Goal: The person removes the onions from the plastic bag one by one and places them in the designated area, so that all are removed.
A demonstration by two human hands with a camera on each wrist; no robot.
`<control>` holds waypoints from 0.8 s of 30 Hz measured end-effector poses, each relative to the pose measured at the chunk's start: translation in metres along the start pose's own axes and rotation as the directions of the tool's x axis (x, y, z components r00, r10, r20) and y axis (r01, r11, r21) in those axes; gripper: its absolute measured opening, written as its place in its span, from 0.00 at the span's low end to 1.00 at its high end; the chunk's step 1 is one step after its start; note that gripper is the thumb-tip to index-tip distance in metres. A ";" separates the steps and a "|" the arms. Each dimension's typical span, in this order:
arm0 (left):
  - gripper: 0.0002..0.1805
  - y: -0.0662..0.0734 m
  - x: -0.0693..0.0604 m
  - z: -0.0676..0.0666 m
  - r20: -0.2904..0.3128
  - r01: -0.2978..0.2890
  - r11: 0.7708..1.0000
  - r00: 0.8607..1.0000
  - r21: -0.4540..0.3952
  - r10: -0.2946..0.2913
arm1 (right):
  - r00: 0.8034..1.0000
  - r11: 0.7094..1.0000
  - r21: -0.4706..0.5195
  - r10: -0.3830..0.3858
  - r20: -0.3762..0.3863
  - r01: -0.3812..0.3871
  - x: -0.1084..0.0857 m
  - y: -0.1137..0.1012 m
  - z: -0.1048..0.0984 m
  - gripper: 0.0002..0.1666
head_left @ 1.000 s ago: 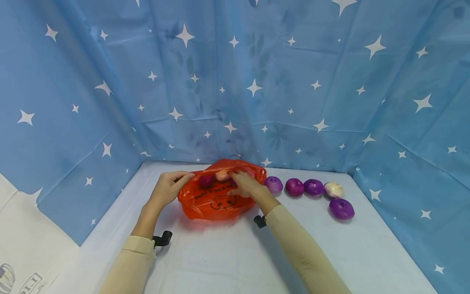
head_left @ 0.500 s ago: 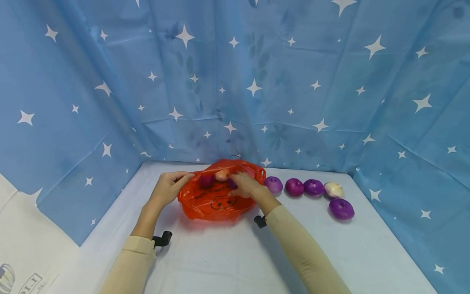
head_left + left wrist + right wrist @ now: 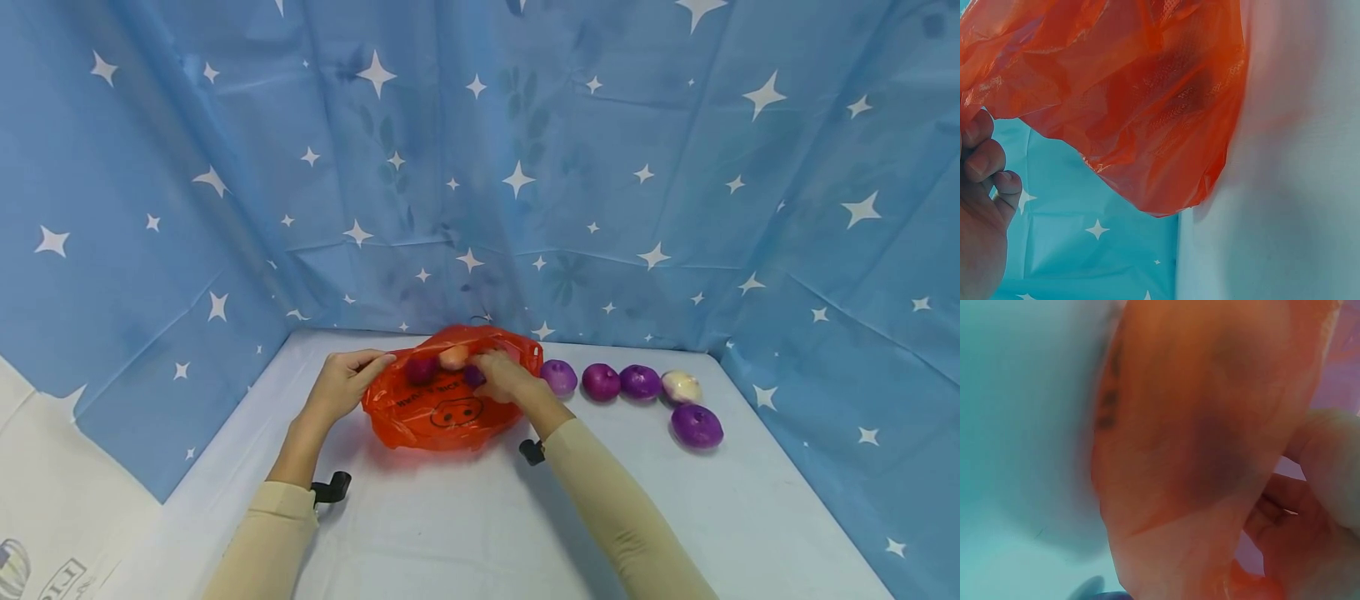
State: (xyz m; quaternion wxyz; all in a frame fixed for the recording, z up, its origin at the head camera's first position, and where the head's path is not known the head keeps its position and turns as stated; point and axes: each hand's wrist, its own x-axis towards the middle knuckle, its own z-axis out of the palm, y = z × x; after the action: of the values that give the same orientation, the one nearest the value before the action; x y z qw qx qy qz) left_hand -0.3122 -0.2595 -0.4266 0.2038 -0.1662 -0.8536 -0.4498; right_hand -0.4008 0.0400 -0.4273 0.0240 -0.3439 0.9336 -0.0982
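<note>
Head view shows the left hand pinching the rim of a red bag, while the right hand reaches into its mouth; whether those fingers grip the purple onion at their tips or merely touch it, I cannot tell. A maroon onion and a pale onion sit in the mouth to the left of it. To work well here, I would judge, the left pinch should hold the rim up and drawn outward, since film this thin probably sags shut once slack. The right fingers should let an onion rest against its neighbours before loosening, then come out along a straight line, so the plastic does not catch on thumb or wrist mount. The bag lies toward the far side of a white surface; to its right stand five more onions, four roughly in a row and one nearer the person. Blue cloth with white stars hangs behind and to both sides, and a whitish printed sheet shows at lower left.
</note>
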 end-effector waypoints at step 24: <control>0.12 -0.001 0.000 -0.002 -0.011 -0.024 1.000 1.000 0.010 0.024 | 0.998 0.997 -0.040 0.067 -0.004 -0.068 -0.005 -0.003 0.003 0.35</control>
State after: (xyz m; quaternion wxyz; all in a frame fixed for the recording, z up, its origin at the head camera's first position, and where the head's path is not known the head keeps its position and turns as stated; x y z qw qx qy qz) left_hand -0.3126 -0.2620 -0.4261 0.2146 -0.1731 -0.8525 -0.4440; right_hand -0.3950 0.0408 -0.4297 0.0193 -0.3124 0.9465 -0.0791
